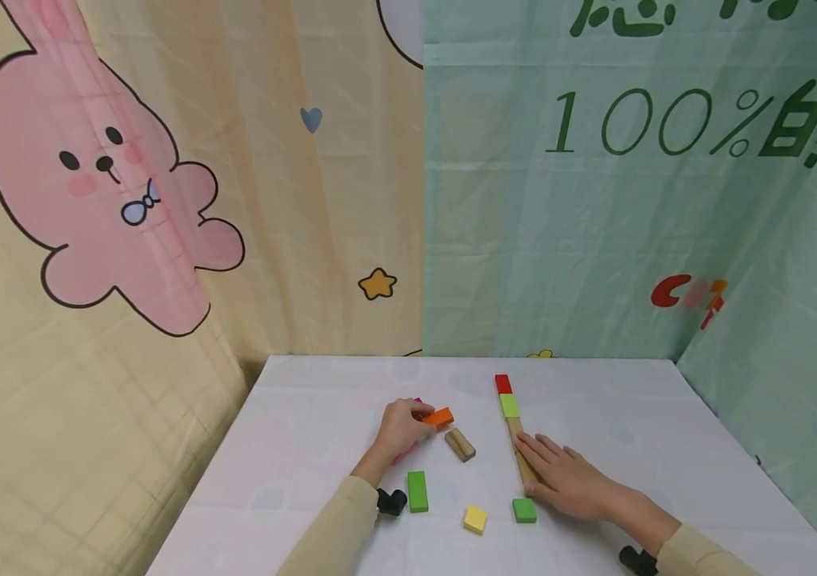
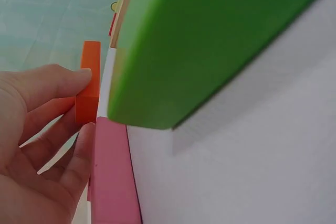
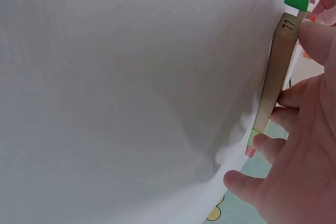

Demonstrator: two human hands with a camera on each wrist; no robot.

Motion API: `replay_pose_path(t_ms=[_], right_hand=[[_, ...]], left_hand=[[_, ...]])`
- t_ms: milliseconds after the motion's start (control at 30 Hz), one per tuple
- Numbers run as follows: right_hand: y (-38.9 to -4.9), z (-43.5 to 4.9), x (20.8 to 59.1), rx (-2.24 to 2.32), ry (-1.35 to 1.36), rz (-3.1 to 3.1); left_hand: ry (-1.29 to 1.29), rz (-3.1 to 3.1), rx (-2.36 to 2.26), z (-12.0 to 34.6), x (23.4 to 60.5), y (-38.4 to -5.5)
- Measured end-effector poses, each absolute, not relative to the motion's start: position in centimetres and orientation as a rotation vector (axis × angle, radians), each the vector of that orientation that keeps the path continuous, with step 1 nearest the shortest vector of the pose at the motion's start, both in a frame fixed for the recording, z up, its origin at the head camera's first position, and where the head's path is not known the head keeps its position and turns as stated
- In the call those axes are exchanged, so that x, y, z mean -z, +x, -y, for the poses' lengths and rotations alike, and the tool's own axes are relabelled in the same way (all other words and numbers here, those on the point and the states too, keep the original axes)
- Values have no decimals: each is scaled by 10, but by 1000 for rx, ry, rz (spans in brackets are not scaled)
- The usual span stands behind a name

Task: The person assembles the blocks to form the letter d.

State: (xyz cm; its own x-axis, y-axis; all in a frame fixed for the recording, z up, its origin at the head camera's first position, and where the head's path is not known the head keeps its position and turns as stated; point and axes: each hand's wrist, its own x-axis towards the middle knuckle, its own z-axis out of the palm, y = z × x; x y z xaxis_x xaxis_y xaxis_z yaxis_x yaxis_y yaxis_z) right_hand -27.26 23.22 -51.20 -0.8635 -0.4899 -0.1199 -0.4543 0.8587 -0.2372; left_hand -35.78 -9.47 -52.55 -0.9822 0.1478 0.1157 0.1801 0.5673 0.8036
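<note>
My left hand (image 1: 401, 428) pinches an orange block (image 1: 440, 418) between thumb and fingers; the left wrist view shows the thumb across its face. A pink block (image 2: 115, 169) lies beneath that hand, mostly hidden in the head view. With fingers fairly straight, my right hand (image 1: 572, 480) touches a long plain wooden block (image 1: 513, 434). In the right wrist view the thumb is at its near end, which bears dark marks. A light green block (image 1: 510, 406) and a red block (image 1: 503, 384) continue in line from its far end.
A short wooden block (image 1: 460, 445) lies between the hands. Nearer are an upright-lying green block (image 1: 418, 492), a yellow block (image 1: 475, 520) and a smaller green block (image 1: 524, 510) close to the right thumb. Printed curtains (image 1: 545, 240) stand behind the white table (image 1: 293, 448).
</note>
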Motion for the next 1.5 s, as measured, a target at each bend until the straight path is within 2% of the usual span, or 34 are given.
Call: replay_pose_path(t_ms=[833, 1500], right_hand=[[-274, -232, 516, 302, -689, -2854], [-274, -231, 515, 307, -675, -2855]], left_hand=[[-283, 2592, 1668, 76, 510, -359], [-327, 2598, 1628, 51, 501, -366]])
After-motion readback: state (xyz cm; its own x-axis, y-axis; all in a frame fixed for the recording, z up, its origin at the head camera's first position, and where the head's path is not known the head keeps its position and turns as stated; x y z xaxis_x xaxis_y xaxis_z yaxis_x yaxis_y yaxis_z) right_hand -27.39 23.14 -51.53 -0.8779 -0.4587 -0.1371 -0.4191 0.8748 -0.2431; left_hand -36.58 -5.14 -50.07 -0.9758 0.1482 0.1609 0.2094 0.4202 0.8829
